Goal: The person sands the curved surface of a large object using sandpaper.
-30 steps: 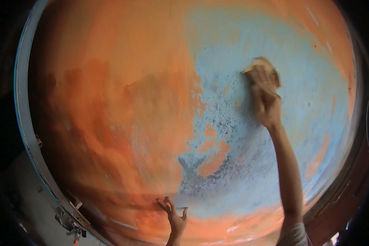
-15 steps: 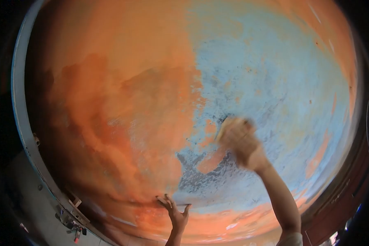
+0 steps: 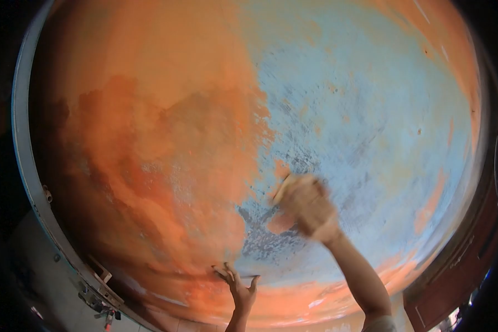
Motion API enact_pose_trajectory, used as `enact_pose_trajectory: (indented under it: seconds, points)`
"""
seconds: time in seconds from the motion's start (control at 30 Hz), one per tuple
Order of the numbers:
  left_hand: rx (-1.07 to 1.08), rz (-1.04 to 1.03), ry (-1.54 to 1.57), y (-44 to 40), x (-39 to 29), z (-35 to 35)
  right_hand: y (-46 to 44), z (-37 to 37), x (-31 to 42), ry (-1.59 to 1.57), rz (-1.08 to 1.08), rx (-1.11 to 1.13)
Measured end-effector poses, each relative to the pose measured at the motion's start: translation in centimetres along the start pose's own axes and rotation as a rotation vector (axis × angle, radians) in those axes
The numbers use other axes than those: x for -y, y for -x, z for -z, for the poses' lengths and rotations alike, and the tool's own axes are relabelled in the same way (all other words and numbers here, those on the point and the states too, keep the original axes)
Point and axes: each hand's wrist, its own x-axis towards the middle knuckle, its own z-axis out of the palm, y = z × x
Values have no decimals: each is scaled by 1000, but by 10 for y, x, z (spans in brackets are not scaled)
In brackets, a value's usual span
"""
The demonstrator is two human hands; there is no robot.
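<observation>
So the big curved surface [image 3: 149, 138] is mostly orange on the left side of the frame, kinda streaky, with darker burnt-orange blotches around the middle left. Right half's a pale sky blue, smudged with orange here and there, plus orange along the far right edge. Near the center it gets really speckly, slate grey flecks over the blue, and a darker grey patch just below center. Bottom edge goes brighter orange again. The rim [image 3: 23, 133] at far left is grey with a thin blue line on its outer edge.
</observation>
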Motion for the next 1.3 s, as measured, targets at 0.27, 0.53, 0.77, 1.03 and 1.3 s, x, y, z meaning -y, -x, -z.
enact_pose_trajectory:
  seconds: [0.27,0.53,0.77,1.03,1.3]
  points:
    - [-10,-10,15,-1,-3,-2,16,-18,38,-101,-165,61]
    - [19,-71,-40,2,5,-2,27,-23,43,-140,115,47]
    - [19,-7,13,2,1,-3,-41,3,2,-56,-483,-288]
    - [44,-2,-39,3,8,-4,50,-33,67,-543,242,386]
    - [42,26,70,1,-6,-1,-35,21,-47,156,-424,-342]
